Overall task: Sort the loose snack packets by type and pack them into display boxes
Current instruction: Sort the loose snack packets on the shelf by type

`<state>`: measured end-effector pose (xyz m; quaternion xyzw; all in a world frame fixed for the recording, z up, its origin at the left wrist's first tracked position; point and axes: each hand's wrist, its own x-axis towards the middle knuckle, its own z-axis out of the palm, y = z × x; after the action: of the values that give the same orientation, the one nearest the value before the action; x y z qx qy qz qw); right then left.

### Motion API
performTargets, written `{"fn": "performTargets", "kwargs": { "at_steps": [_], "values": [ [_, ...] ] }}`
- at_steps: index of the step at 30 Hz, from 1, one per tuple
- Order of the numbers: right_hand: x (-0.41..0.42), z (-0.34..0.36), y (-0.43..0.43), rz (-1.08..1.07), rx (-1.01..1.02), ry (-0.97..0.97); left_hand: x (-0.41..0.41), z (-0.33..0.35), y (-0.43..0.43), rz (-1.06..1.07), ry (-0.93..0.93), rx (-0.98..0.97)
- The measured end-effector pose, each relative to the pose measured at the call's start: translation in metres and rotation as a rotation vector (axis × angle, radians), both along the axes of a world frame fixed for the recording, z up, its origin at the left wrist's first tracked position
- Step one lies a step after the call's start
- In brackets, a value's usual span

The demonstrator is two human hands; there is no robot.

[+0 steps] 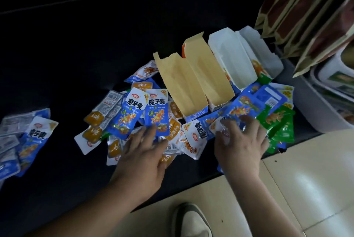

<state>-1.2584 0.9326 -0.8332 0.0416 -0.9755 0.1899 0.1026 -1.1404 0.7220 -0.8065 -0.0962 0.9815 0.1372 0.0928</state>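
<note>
**Reference.** All positions are given from the open cardboard display box with tan inner walls (180, 87), which stands on the flat black worktop (76, 45).

**Grip state.** Our left hand (145, 152) lies just in front of the tan box. Its fingers are extended onto the mixed heap, and the fingertips touch the lower edge of a blue foil snack packet with white lettering (156, 114). It clasps nothing. Our right hand (241, 141), in front and to the right of the tan box, is spread flat, palm down, on further blue packets. It holds nothing either.

**Procedure.** We judge the step in hand to be separating one type from the heap.
- Slide the blue packets out with flat fingers.
- Square them into a stack, then lift the stack as one.
- Pinch across the sealed edges, as foil will likely slip.
- Keep the white packets with orange labels (92, 133), left of the tan box, out of that stack.
- Keep the green foil packets (277, 120), far right of it, out as well.

No packet shows inside the tan box or the white-lined box (231, 60) to its right.

**Limits of view.**
- A separate blurred pile of packets (34, 137), far left of the tan box, is cut by the frame edge.
- The packets beneath both hands are hidden.
- The tan box's printed front is mostly covered, so we cannot tell which type it takes.
</note>
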Motion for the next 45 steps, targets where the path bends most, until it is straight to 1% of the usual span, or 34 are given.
{"fn": "performTargets", "kwargs": {
  "at_steps": [1, 3, 6, 12, 16, 18, 20, 22, 24, 26, 29, 32, 35, 38, 41, 42, 43, 45],
  "values": [
    [0.012, -0.003, -0.006, 0.068, 0.003, 0.017, -0.001, -0.003, 0.002, -0.05, -0.034, -0.043],
    [0.03, -0.014, -0.016, 0.19, 0.025, -0.029, -0.004, -0.011, 0.005, -0.129, -0.071, -0.093],
    [0.035, -0.031, -0.014, 0.273, 0.059, -0.087, -0.007, -0.014, 0.002, -0.143, -0.16, -0.083],
    [0.023, -0.035, -0.005, 0.312, 0.044, -0.082, 0.016, -0.024, -0.024, -0.17, -0.117, -0.123],
    [0.022, -0.032, -0.014, 0.271, -0.009, -0.032, 0.035, -0.029, -0.043, -0.204, -0.099, -0.121],
    [0.03, -0.027, -0.022, 0.313, -0.011, 0.029, 0.039, -0.031, -0.045, -0.217, -0.064, -0.098],
    [0.039, -0.02, -0.031, 0.41, -0.063, 0.073, 0.04, -0.028, -0.045, -0.214, 0.031, -0.084],
    [0.05, -0.015, -0.041, 0.505, -0.187, 0.03, 0.039, -0.022, -0.045, -0.18, 0.138, -0.045],
    [0.059, -0.012, -0.054, 0.568, -0.251, -0.047, 0.035, -0.019, -0.049, -0.111, 0.181, -0.042],
    [0.065, -0.013, -0.067, 0.615, -0.194, -0.072, 0.031, -0.02, -0.052, -0.067, 0.113, -0.103],
    [0.064, -0.016, -0.078, 0.645, -0.042, -0.098, 0.027, -0.029, -0.052, -0.056, 0.032, -0.147],
    [0.057, -0.014, -0.079, 0.596, -0.009, -0.154, 0.028, -0.022, -0.059, -0.051, 0.089, -0.17],
    [0.054, -0.013, -0.075, 0.602, -0.021, -0.152, 0.035, -0.02, -0.073, -0.016, 0.128, -0.15],
    [0.057, -0.008, -0.071, 0.588, -0.189, -0.138, 0.039, -0.021, -0.076, 0.017, 0.138, -0.052],
    [0.064, 0.008, -0.077, 0.525, -0.326, -0.085, 0.036, -0.012, -0.07, 0.105, 0.262, 0.141],
    [0.066, 0.014, -0.08, 0.501, -0.365, -0.08, 0.034, -0.003, -0.065, 0.184, 0.299, 0.27],
    [0.066, 0.019, -0.084, 0.481, -0.408, -0.084, 0.031, 0.008, -0.059, 0.275, 0.285, 0.455],
    [0.066, 0.026, -0.091, 0.471, -0.501, -0.123, 0.024, 0.025, -0.044, 0.443, 0.133, 0.885]
  ]
}}
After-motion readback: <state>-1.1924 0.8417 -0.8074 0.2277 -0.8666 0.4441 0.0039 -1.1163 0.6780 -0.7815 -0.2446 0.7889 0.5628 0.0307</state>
